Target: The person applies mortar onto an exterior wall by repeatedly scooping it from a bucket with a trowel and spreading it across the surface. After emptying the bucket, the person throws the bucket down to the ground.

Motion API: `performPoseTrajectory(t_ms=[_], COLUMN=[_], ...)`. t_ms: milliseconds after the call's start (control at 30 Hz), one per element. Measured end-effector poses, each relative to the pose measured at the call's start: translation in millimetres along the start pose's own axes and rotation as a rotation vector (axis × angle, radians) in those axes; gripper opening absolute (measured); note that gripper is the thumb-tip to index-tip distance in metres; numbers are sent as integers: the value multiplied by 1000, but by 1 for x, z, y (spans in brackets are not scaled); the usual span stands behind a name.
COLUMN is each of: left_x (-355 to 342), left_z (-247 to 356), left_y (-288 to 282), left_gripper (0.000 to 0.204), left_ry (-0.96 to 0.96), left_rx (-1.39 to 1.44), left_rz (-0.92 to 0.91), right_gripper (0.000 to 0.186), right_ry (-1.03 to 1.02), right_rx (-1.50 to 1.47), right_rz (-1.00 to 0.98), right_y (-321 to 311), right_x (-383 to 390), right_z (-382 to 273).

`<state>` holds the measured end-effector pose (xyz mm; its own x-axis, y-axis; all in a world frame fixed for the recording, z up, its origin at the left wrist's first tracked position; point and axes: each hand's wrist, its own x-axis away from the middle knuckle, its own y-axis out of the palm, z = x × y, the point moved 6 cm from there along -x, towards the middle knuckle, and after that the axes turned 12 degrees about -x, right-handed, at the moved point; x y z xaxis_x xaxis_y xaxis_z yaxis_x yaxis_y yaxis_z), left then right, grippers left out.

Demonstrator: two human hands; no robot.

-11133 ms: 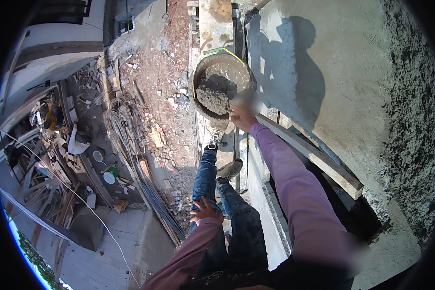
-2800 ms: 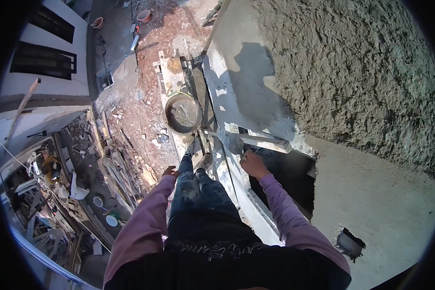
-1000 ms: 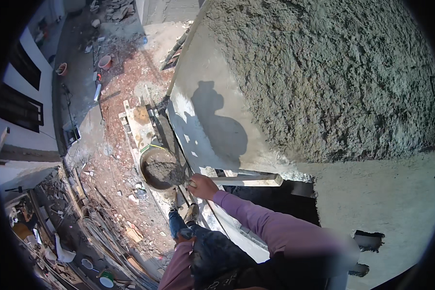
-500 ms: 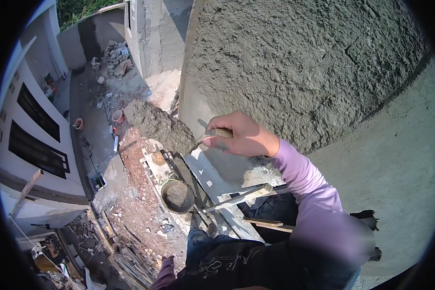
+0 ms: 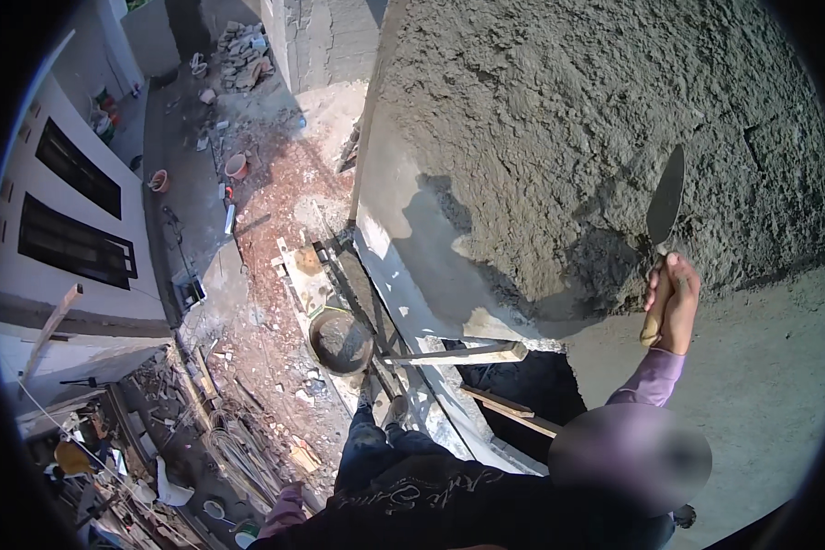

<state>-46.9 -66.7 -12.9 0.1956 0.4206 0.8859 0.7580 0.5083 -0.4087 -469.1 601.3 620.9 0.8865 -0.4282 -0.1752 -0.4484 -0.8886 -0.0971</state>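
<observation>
My right hand point(image 5: 675, 307) is closed round the wooden handle of a pointed trowel point(image 5: 666, 200). The narrow metal blade points up and away, at the rough wet mortar point(image 5: 559, 137) on the wall. Whether its edge touches the mortar I cannot tell. Below the rough coat lies a smoother grey wall face point(image 5: 733, 357). Of my left arm only a purple sleeve point(image 5: 286, 509) shows at the lower edge, and the hand is out of sight. A round bucket of mortar point(image 5: 341, 341) stands on the planks by my feet.
I stand on a narrow plank platform point(image 5: 325, 298) high above rubble-strewn ground. A wooden beam point(image 5: 458, 355) juts beside a dark wall opening point(image 5: 532, 394). Buckets point(image 5: 236, 166), a brick pile point(image 5: 244, 57) and scrap timber point(image 5: 206, 412) lie below, near a white building point(image 5: 73, 174).
My right hand has swung right to the wall with the trowel. The large mortar load on the blade is gone. The view has shifted slightly.
</observation>
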Motion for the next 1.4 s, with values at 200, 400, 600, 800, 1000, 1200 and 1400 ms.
performPoseTrajectory(t_ms=[200,400,600,800,1000,1200,1400], left_x=[-29,-20,43,43,47,41,44], left_z=[16,227,249,250,241,262,260], left_y=[86,161,169,193,203,188,201], left_gripper=[65,114,128,126,124,123,124], left_ry=[25,128,-115,-102,-155,-124,-123], left_rx=[-67,84,-232,-146,-162,-167,-201], left_rz=[-138,-568,-494,-470,-496,-488,-481], right_gripper=[21,27,28,18,17,17,26], right_ry=[573,382,234,-473,-777,-563,85], right_rx=[288,733,1168,1399,1116,1310,1167], right_rz=[-377,-961,-1447,-1663,-2053,-1632,-1717], right_y=[56,199,391,484,409,416,413], right_x=[62,127,251,369,391,299,358], right_z=[152,461,726,842,820,844,879])
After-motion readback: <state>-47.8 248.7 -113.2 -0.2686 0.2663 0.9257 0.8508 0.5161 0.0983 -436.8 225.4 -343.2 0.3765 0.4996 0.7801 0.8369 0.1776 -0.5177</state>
